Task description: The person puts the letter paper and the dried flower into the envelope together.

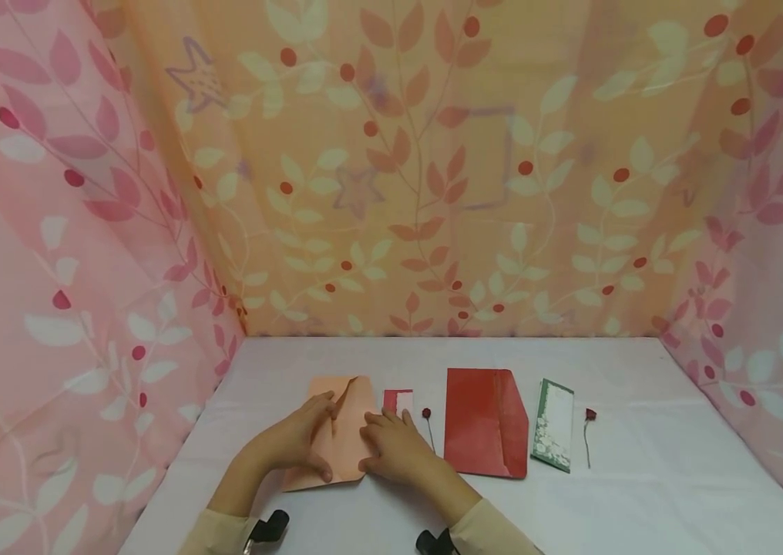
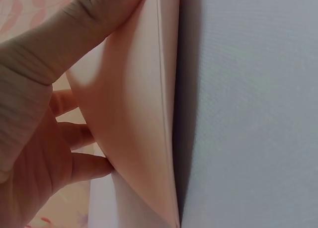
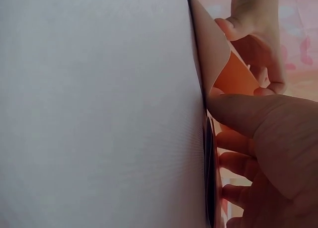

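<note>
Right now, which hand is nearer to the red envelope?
Right. The right hand is to the left of the red envelope, at the right edge of the peach envelope; the left hand is farther left.

Prob. a makeshift booth, w/ floral curtains [image 1: 419, 231] on 3 sides of white tbl [image 1: 669, 470].
</note>
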A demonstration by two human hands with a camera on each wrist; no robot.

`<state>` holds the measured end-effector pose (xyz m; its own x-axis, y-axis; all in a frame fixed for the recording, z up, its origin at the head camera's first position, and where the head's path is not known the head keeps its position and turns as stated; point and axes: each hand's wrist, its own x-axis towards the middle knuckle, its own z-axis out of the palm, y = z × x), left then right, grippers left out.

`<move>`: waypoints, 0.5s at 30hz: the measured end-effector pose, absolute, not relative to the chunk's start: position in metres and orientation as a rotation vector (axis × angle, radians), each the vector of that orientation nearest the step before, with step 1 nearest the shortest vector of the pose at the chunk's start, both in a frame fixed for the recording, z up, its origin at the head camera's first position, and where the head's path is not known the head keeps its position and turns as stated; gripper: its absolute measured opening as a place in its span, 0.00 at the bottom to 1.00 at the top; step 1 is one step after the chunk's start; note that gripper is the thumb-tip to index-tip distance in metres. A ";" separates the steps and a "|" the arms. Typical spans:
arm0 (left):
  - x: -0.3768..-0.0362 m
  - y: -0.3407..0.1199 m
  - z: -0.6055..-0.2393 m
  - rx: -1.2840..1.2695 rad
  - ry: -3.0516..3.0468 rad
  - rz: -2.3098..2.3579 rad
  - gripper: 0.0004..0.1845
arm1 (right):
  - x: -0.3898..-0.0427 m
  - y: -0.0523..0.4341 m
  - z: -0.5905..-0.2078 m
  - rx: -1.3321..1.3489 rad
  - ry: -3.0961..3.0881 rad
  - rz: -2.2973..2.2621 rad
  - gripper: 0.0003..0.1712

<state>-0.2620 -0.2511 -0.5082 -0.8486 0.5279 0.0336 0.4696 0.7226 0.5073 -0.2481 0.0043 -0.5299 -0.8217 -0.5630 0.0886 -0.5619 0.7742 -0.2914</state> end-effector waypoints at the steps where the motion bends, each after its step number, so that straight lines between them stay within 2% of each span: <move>1: -0.262 -0.250 -0.508 0.814 2.804 0.784 0.51 | -0.248 0.005 -0.531 -0.942 2.964 -0.475 0.33; 8: -0.264 -0.247 -0.507 0.822 2.793 0.757 0.52 | -0.249 0.007 -0.531 -0.998 3.023 -0.514 0.36; 15: -0.265 -0.249 -0.512 0.836 2.813 0.709 0.56 | -0.237 0.022 -0.512 -0.997 3.093 -0.703 0.30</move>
